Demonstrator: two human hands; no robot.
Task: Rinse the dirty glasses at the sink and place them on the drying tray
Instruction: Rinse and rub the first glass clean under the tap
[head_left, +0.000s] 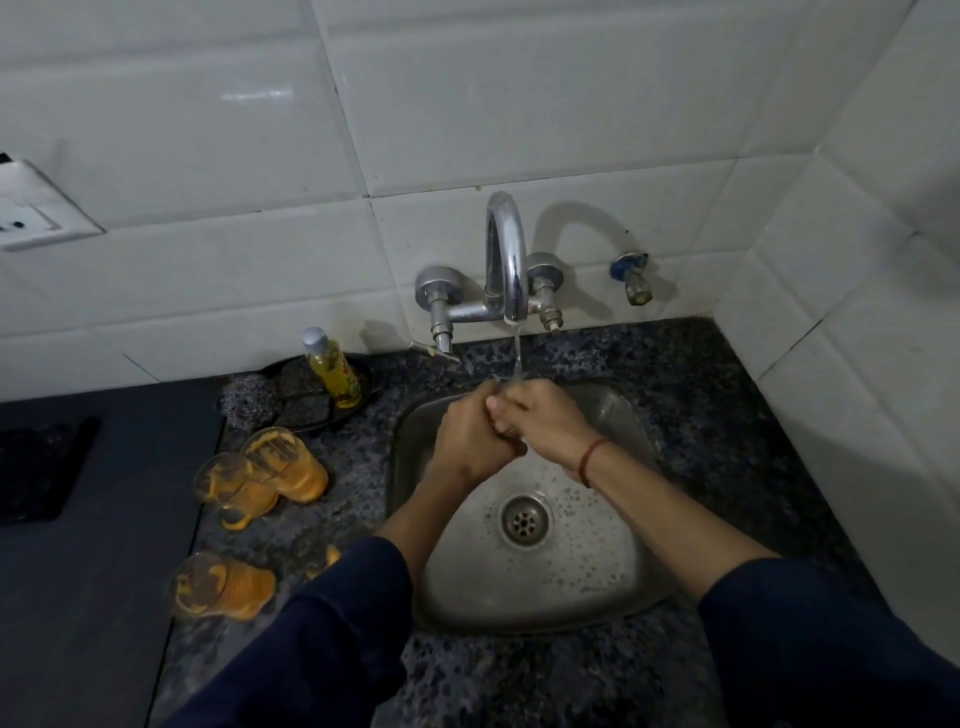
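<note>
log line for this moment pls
tap: running | left hand, right hand: together under stream, over sink | held item: unclear | dirty glasses: counter, left of sink

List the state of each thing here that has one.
Tap: running.
Sink: wet, drain unplugged.
Left hand and right hand: clasped together under the stream, contents unclear.
Dirty glasses: orange-smeared, unrinsed, on the counter.
Soap bottle: capped.

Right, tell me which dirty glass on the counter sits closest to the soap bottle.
The glass at the back of the cluster, just in front of the bottle. The rest stand farther from it, nearer the person.
</note>
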